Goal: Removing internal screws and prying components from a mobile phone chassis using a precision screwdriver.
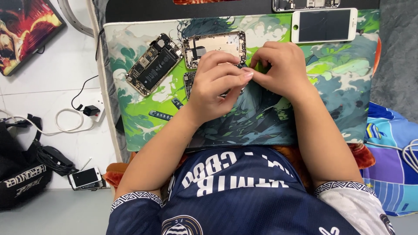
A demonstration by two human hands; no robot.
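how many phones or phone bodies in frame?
6 visible: opened phone left on mat, empty housing beside it, one under the hands, white phone top right, one at top edge, one on floor. More may be hidden.

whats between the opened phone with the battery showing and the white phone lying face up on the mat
In the head view, an empty phone back housing lies between the opened phone and the white phone, with the right hand just below that line.

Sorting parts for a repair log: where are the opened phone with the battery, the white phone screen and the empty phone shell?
opened phone [153, 64], head view, black battery.
white phone screen [324, 25], head view, dark glass.
empty phone shell [217, 45], head view, inner back.
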